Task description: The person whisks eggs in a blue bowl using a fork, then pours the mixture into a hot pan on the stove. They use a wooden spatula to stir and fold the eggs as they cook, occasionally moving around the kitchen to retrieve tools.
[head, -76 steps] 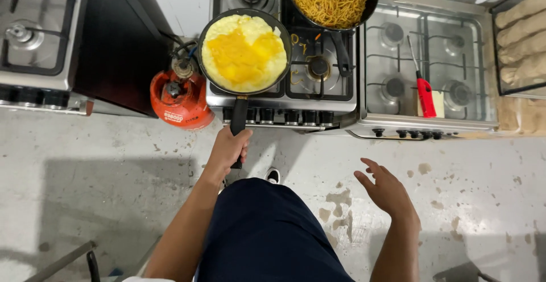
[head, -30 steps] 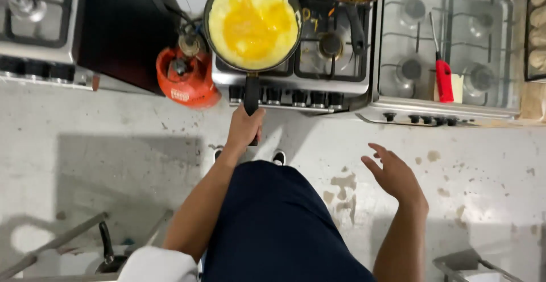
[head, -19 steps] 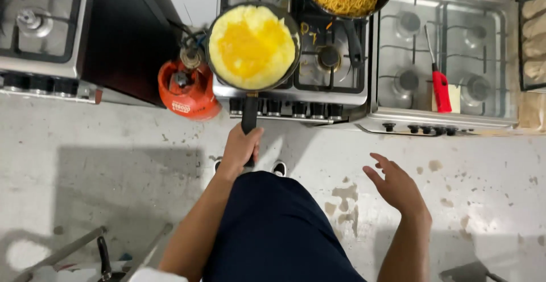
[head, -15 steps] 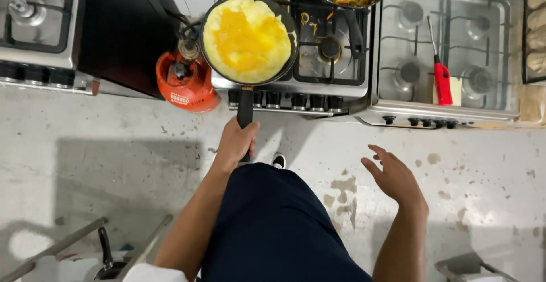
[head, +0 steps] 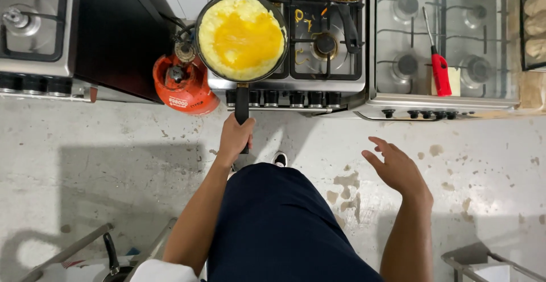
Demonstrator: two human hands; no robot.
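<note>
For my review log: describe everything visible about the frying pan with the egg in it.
The frying pan is round, dark and shallow, metal by its look, with a long black handle pointing toward the person. A yellow egg layer, deeper orange at its centre, fills nearly the whole pan. It sits level over the front left corner of the stove, beside a red gas cylinder. The left hand grips the handle's end; the right hand is open, holding nothing.

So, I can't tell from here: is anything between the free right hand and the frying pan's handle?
Nothing visible. The right hand hangs open over bare floor, and the left hand already grips the handle of the frying pan.
</note>
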